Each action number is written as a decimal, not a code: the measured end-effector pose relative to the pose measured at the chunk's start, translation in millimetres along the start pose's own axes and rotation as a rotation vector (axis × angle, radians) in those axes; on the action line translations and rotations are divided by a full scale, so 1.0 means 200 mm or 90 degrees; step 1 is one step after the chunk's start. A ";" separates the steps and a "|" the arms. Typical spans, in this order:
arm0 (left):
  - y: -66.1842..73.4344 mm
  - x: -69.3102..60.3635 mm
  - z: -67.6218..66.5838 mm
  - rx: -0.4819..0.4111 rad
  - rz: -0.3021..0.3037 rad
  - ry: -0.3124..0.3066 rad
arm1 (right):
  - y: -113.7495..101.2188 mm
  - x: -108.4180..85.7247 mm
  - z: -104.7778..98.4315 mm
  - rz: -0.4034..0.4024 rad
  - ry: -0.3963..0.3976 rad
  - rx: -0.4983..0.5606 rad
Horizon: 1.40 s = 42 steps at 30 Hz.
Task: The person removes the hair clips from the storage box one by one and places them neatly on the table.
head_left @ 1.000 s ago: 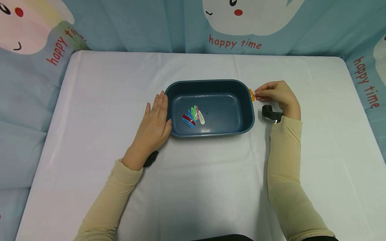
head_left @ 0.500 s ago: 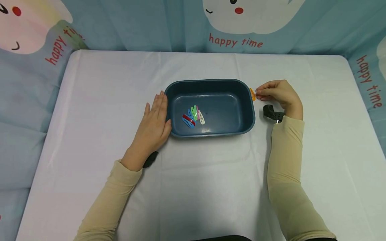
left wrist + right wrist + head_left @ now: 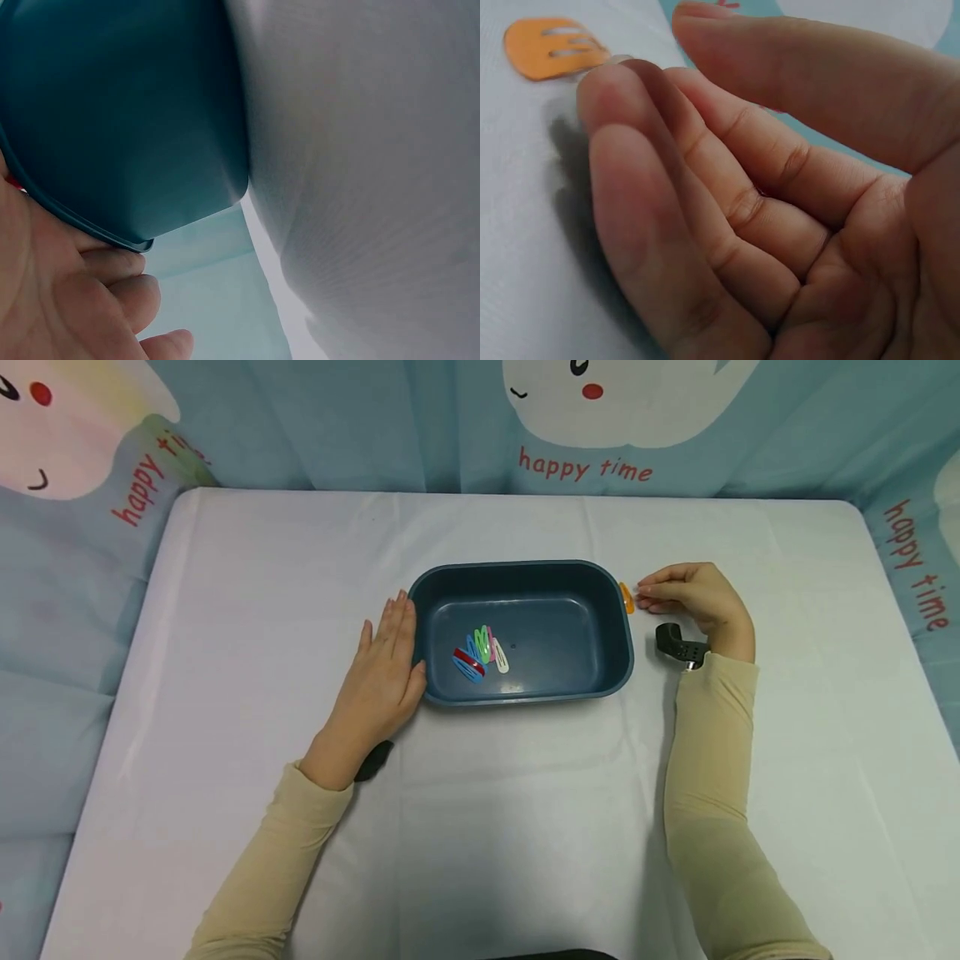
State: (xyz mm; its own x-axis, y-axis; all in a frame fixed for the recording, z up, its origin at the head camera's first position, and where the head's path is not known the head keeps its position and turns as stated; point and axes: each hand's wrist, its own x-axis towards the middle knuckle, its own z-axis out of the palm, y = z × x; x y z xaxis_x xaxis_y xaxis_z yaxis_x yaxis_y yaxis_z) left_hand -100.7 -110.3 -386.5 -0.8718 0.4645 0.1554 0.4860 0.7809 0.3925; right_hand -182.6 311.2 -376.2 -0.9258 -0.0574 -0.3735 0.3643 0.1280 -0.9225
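A dark blue-green plastic basin [image 3: 517,580] stands mid-table in the head view. Inside, toward its left side, lies a cluster of snap hair clips: a blue one with a red band [image 3: 469,665], green ones [image 3: 482,645], a white one [image 3: 501,656], plus pink and blue. My left hand [image 3: 375,681] rests with extended fingers along the basin's left rim. An orange hair clip [image 3: 627,598] lies on the cloth by the basin's right side. Just right of it is my right hand [image 3: 697,602], fingers bent; the right wrist view shows the thumb apart and the orange clip [image 3: 544,49] beyond the fingertips.
White cloth [image 3: 525,818] covers the table. A blue printed curtain [image 3: 375,427] surrounds its back and sides. Black wrist camera mounts [image 3: 681,645] sit under both wrists, the right one close to the tabletop.
My right hand has shifted slightly to the right, away from the orange hair clip. My left hand and the basin stay in place.
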 end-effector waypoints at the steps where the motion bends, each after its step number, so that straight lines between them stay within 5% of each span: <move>1: 0.00 0.00 0.00 0.001 -0.002 -0.001 | -0.01 0.00 0.00 -0.002 0.000 0.004; 8: -0.01 -0.01 -0.01 0.000 -0.002 0.001 | -0.07 -0.05 0.04 -0.044 0.012 0.030; 21: 0.01 -0.01 0.01 0.002 0.007 0.005 | -0.18 -0.15 0.14 -0.160 -0.063 0.041; 42: 0.01 -0.01 0.00 0.015 -0.004 0.004 | -0.28 -0.21 0.33 -0.196 -0.139 -0.122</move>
State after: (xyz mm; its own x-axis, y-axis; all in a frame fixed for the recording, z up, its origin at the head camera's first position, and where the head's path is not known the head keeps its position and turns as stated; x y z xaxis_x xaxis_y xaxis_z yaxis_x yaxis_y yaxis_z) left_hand -97.3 -109.8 -387.0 -0.8749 0.4576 0.1584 0.4822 0.7931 0.3721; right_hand -158.1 240.8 -315.3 -0.9380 -0.3274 -0.1143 0.0298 0.2524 -0.9672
